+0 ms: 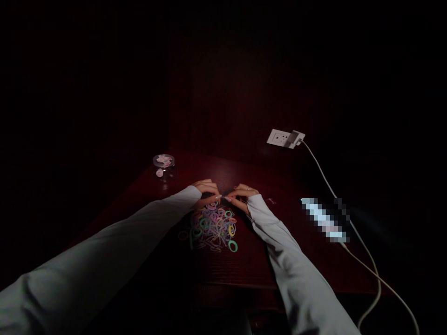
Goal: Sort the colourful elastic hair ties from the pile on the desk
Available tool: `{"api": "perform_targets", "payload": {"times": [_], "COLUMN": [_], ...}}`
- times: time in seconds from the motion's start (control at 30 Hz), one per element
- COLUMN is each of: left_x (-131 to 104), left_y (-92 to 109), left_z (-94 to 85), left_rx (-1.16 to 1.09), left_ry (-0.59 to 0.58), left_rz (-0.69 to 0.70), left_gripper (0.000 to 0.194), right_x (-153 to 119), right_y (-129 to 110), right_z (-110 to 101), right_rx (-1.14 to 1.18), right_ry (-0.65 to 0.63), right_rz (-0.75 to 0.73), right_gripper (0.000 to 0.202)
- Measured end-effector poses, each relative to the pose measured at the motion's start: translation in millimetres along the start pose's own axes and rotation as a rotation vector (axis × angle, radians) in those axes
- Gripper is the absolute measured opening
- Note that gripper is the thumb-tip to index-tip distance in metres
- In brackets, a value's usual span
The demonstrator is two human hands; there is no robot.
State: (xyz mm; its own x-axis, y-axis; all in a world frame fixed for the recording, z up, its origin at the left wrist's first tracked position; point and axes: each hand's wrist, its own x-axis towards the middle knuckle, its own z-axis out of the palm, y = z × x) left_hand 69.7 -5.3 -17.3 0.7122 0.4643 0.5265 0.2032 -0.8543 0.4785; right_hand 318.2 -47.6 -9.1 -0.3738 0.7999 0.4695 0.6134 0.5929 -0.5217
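Note:
My left hand (pixel 207 190) and my right hand (pixel 241 193) meet just beyond a pile of small coloured elastic hair ties (pixel 213 229). Both have thumb and fingers pinched together, fingertips almost touching. Something small and pale may be between them, but it is too dark and tiny to name. Purple, pink, yellow and green loops lie tangled in the heap below. A green hair tie (pixel 233 246) rests at the pile's near right edge.
A clear jar (pixel 164 168) with a patterned lid stands at the back left of the dark red table (pixel 244 270). At right lies a blurred-out bright device (pixel 324 221) with a white cable (pixel 375 270). A charger sits in the wall socket (pixel 279 137).

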Motion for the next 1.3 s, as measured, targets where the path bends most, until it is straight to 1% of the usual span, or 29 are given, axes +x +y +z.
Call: {"api": "perform_targets", "payload": {"times": [0.03, 0.1, 0.2, 0.3, 0.37, 0.43, 0.5, 0.6, 0.7, 0.87, 0.97, 1.07, 1.13, 1.2, 1.3], "left_x": [0, -1, -1, -1, -1, -1, -1, -1, -1, -1, -1, -1, -1, -2, -2], "left_y": [0, 0, -1, -3, -4, -5, -6, -7, -7, -6, -5, -6, -9, -11, -11], "left_z": [0.1, 0.3, 0.8, 2.1, 3.4, 4.8, 5.9, 6.7, 6.9, 6.9, 7.2, 7.5, 7.6, 7.2, 5.5], "left_rx": [0.001, 0.004, 0.004, 0.002, -0.004, -0.01, -0.01, -0.008, -0.008, -0.007, -0.011, -0.009, -0.008, -0.007, -0.001], "left_ry": [0.003, 0.014, 0.023, 0.018, 0.02, 0.025, 0.028, 0.031, 0.031, 0.032, 0.035, 0.033, 0.031, 0.032, 0.032], "left_rz": [-0.001, 0.002, 0.027, 0.036, 0.03, 0.03, 0.034, 0.038, 0.045, 0.05, 0.045, 0.042, 0.052, 0.063, 0.061], "left_gripper": [0.044, 0.045, 0.042, 0.041, 0.042, 0.043, 0.043, 0.042, 0.04, 0.04, 0.041, 0.043, 0.043, 0.042, 0.042], "right_x": [0, -4, -18, -42, -58, -70, -78, -84, -86, -84, -84, -84, -83, -79, -67], "right_y": [3, 11, 31, 56, 68, 76, 77, 73, 70, 69, 61, 51, 47, 45, 42], "right_z": [-5, -23, -62, -100, -117, -127, -129, -125, -121, -123, -124, -122, -120, -117, -106], "right_rx": [-0.014, -0.066, -0.193, -0.335, -0.408, -0.445, -0.46, -0.448, -0.439, -0.462, -0.444, -0.417, -0.413, -0.41, -0.328], "right_ry": [0.015, 0.061, 0.17, 0.261, 0.25, 0.236, 0.231, 0.216, 0.189, 0.141, 0.14, 0.138, 0.17, 0.238, 0.337], "right_rz": [0.001, 0.017, 0.102, 0.236, 0.315, 0.357, 0.372, 0.353, 0.341, 0.373, 0.37, 0.384, 0.407, 0.409, 0.328], "right_gripper": [0.034, 0.034, 0.035, 0.037, 0.039, 0.039, 0.041, 0.041, 0.04, 0.033, 0.028, 0.028, 0.031, 0.035, 0.035]}}
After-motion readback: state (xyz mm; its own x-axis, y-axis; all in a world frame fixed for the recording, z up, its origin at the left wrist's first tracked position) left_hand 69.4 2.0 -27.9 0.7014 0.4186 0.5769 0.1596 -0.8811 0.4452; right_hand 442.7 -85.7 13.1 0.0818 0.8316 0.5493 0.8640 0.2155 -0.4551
